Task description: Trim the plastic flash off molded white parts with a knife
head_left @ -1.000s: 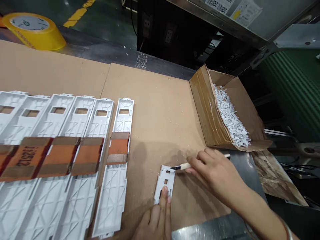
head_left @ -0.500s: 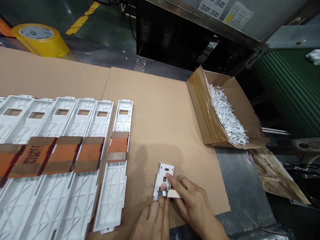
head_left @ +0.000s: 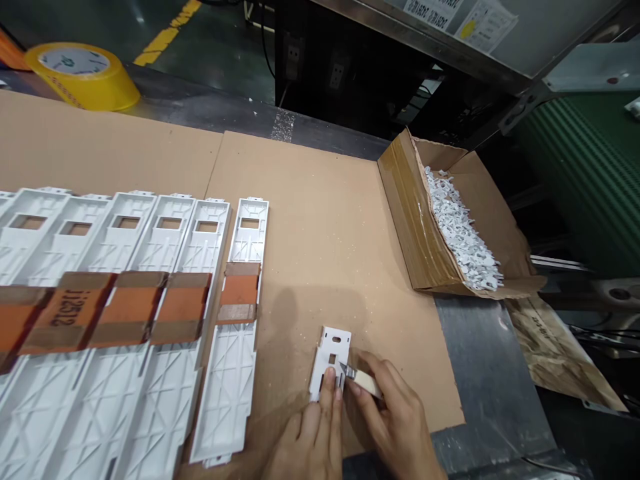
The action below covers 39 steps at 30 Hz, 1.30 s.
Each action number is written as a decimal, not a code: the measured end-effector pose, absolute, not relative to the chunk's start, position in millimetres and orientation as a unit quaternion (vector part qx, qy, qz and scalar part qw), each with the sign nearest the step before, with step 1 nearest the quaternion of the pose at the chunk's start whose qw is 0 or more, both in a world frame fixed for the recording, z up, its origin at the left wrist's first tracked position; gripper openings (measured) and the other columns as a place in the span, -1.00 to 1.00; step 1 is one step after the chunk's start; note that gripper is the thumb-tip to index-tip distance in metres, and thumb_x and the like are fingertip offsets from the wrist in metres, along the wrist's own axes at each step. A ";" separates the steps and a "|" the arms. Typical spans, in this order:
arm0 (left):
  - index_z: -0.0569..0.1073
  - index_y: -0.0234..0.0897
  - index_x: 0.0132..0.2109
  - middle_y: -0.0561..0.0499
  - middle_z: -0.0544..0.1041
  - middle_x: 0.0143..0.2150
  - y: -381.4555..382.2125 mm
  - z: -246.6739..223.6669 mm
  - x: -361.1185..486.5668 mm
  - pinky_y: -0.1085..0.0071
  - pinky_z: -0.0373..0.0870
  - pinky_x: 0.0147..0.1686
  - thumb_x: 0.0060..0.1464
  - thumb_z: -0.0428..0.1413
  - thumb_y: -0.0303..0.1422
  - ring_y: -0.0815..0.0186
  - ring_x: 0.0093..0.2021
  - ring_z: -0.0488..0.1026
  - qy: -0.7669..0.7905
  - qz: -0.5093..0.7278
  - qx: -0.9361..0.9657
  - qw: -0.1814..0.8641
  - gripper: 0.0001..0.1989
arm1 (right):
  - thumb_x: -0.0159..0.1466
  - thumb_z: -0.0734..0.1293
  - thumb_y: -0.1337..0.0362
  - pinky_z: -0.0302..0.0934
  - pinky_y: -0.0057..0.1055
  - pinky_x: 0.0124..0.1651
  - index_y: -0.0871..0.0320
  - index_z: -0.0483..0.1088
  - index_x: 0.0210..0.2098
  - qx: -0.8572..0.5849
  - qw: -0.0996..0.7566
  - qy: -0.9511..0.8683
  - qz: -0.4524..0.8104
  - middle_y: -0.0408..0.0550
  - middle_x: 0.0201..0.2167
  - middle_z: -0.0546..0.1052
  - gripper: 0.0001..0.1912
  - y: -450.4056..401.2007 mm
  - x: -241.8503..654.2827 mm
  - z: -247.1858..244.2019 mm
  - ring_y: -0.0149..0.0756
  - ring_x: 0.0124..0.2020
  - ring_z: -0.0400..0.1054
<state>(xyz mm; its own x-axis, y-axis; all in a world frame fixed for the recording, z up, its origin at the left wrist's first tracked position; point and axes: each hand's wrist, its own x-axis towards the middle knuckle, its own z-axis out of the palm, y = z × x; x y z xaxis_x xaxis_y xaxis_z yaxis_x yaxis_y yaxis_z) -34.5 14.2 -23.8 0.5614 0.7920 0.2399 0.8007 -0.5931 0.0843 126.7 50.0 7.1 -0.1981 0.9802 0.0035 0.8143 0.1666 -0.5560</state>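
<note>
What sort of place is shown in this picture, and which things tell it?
Probably a factory workshop: matching white plastic panels lie in a row, an open cardboard box holds many small white pieces, and a possible green conveyor belt stands behind.

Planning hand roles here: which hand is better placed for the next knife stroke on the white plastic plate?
Probably the right hand: it holds the pale-handled knife, blade near the right edge of the white plastic plate. The left hand is occupied, resting on that plate.

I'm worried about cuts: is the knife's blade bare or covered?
Bare: the knife in the right hand shows metal beyond its pale handle, at the white plate.
</note>
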 end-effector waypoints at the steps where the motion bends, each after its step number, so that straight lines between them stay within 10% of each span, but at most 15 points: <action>1: 0.40 -0.50 0.02 -0.33 0.45 0.05 14.2 -23.5 -34.6 0.35 0.20 -0.49 -0.03 0.04 -0.46 0.25 -0.41 0.36 -0.450 -0.129 -0.884 0.017 -0.57 | 0.35 0.19 0.20 0.32 -0.46 -0.22 0.12 0.19 0.07 -0.602 0.182 -0.744 0.227 -0.01 -0.20 0.47 -0.68 48.4 126.8 7.8 -0.28 -0.20 0.41; 39: 0.38 -0.53 0.07 -0.37 0.41 0.08 16.0 -18.2 -36.3 0.38 0.23 -0.52 -0.05 0.06 -0.44 0.28 -0.44 0.36 -0.435 -0.104 -0.894 0.019 -0.52 | 0.41 0.05 0.11 0.02 -0.45 -0.55 0.04 0.42 -0.21 -0.647 0.022 -0.761 -0.031 -0.19 -0.54 0.41 -0.65 29.9 122.6 6.1 -0.40 -0.59 0.34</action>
<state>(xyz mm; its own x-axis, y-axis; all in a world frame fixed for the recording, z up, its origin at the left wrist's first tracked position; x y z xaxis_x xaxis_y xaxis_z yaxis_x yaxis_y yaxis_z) -36.3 16.0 -18.2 0.6003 0.7738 0.2023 0.7817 -0.6211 0.0562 122.6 29.9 6.1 -0.1612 0.9841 0.0741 0.9869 0.1602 0.0185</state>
